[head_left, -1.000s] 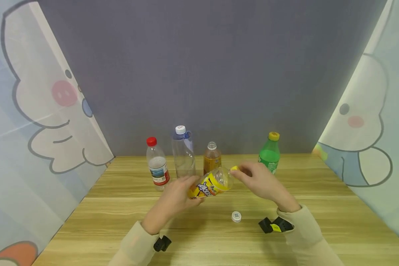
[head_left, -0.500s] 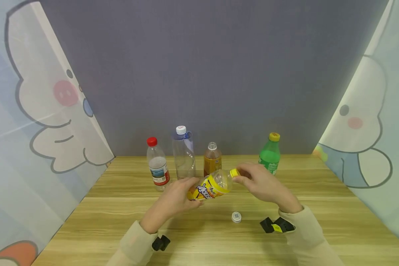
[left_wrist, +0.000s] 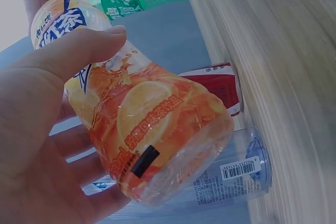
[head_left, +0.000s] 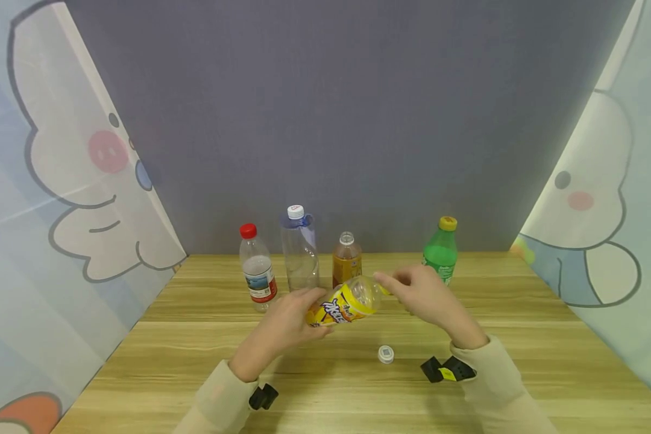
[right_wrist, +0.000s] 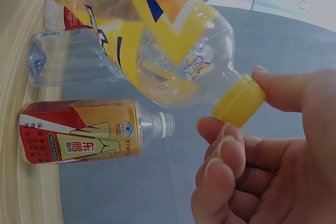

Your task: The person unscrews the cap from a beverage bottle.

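Observation:
My left hand [head_left: 279,328] grips a clear plastic drink bottle [head_left: 339,306] with a yellow-orange label, tilted above the table with its neck towards the right. In the left wrist view, my thumb lies across the label and the bottle's base [left_wrist: 194,166] faces the camera. At the neck end, my right hand [head_left: 428,298] pinches the yellow cap [right_wrist: 240,100] between thumb and fingers. The cap sits on the bottle's mouth in the right wrist view; in the head view my fingers mostly hide it.
Behind the hands stand a red-capped bottle [head_left: 258,274], a tall clear bottle [head_left: 302,259] with a white cap, an uncapped amber bottle [head_left: 346,262], and a yellow-capped green bottle [head_left: 440,250]. A loose white cap [head_left: 386,354] lies on the wooden table [head_left: 325,392] nearer me.
My right hand has turned at the yellow cap: half a second ago more of the cap showed, and now the fingers cover most of it. My left hand and the bottle hold nearly still.

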Motion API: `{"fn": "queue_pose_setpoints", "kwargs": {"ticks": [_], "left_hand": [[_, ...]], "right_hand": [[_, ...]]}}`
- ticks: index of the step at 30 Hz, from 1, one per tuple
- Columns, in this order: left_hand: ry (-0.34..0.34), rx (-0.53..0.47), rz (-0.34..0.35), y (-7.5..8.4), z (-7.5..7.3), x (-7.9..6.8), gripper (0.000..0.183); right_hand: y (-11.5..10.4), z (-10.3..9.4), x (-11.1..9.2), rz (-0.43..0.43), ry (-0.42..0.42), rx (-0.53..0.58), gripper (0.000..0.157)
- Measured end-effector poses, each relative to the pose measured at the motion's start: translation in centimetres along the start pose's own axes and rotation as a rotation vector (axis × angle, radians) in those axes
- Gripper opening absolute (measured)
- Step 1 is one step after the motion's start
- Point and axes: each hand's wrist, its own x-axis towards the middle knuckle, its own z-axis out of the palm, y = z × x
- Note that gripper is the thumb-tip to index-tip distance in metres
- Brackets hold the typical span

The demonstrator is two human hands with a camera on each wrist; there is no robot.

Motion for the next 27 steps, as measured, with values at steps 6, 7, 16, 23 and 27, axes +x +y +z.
{"fn": "queue_pose_setpoints", "kwargs": {"ticks": [6,7,16,23,27], "left_hand": [[0.014,0.019,0.007,-0.02,0.06,-0.03,0.057],[0.016,0.019,0.01,-0.01,0.04,-0.01,0.057],[0.012,0.017,0.013,-0.28,0.17,-0.05,0.057],[0.004,0.009,0.006,-0.42,0.11,-0.1,0.057],[-0.002,-0.001,0.004,-0.43,0.03,-0.14,0.057]], "right_hand": [[0.15,-0.02,0.04,-0.006,-0.018,0.018,0.046],[0.21,0.0,0.06,-0.015,-0.018,0.017,0.045],[0.53,0.13,0.25,-0.137,-0.008,-0.001,0.03],[0.77,-0.01,0.21,-0.238,0.002,-0.025,0.017],[0.93,-0.05,0.23,-0.294,0.02,-0.046,0.009]]}}
